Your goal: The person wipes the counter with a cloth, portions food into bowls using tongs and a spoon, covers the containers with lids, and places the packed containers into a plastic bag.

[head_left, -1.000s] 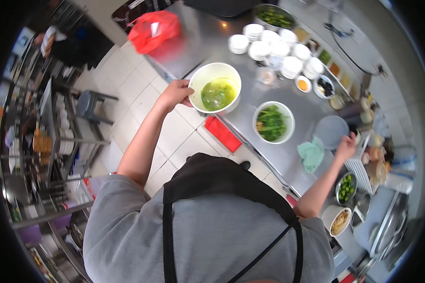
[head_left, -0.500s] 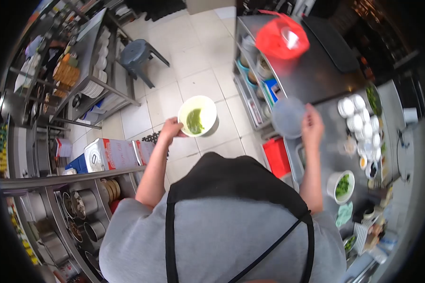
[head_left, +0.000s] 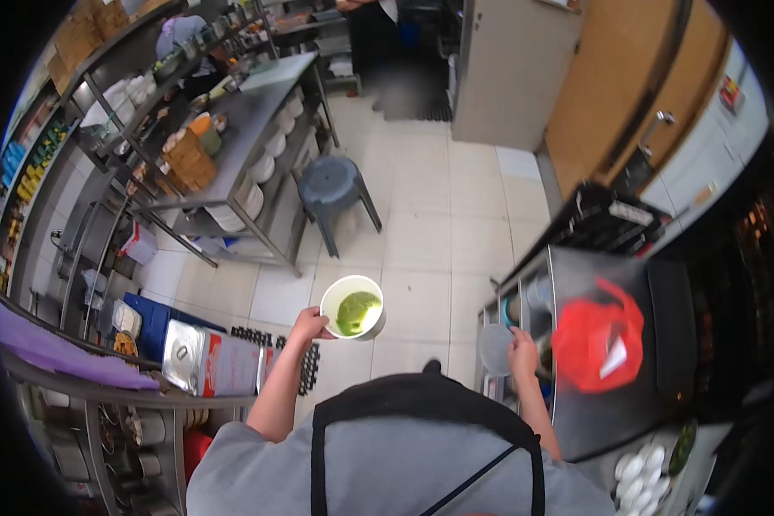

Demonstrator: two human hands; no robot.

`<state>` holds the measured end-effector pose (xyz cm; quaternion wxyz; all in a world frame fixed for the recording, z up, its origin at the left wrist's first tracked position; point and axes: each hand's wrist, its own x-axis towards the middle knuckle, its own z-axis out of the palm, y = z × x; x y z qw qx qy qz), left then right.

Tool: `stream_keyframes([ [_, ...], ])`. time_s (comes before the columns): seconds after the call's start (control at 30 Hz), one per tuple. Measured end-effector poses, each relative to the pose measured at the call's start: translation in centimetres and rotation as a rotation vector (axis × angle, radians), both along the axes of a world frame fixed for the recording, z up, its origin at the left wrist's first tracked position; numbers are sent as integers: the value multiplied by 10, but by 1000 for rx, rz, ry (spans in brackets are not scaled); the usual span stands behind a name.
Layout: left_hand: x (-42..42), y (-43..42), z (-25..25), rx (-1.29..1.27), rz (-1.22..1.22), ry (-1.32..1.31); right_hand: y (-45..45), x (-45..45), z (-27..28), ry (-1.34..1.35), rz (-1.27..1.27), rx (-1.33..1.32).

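Observation:
My left hand (head_left: 310, 325) grips the rim of a white tub (head_left: 329, 298) in front of me, its fingers closed on the wall. Green liquid (head_left: 357, 313) covers the tub's bottom. On the other side, my right hand (head_left: 523, 353) pinches the edge of a round translucent lid (head_left: 494, 348), held apart from the tub. Just right of that hand, a red plastic bag (head_left: 595, 344) with a white slip on it rests on a steel counter (head_left: 576, 421).
A dark plastic stool (head_left: 329, 185) stands on the tiled floor ahead. To the left is a steel table (head_left: 258, 112) with stacked bowls beneath. A red-and-white metal tin (head_left: 219, 361) sits at near left. Other people (head_left: 374, 39) are farther back, near a wooden door (head_left: 611, 86).
My view has swung to the right and forward, bringing the door and other people into sight. Both hands keep hold of the tub and the lid; the red bag now appears closer and lower.

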<state>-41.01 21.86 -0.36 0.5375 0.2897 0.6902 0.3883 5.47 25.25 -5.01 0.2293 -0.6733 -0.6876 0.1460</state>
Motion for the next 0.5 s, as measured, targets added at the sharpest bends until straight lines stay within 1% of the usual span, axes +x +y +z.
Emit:
stream_keyframes([
  [0.03,-10,19,5,7,16,36,38,-17,7,11,18,23],
  [0.1,-28,56,8,10,114,31,115,-54,23,110,123,123],
  [0.13,-37,72,7,17,178,22,154,-75,33,116,137,138],
  [0.2,-55,107,4,8,261,23,232,-119,57,184,293,202],
  [0.3,-76,164,1,11,350,34,349,-178,81,191,401,285],
  [0.37,-96,205,-10,10,398,32,419,-209,73,285,396,300],
  [0.4,-107,229,-22,19,388,32,447,-215,57,280,416,290],
  [0.47,-125,281,-21,15,365,25,513,-208,18,173,300,216],
  [0.5,-133,310,-18,15,378,19,539,-194,-11,93,215,154],
])
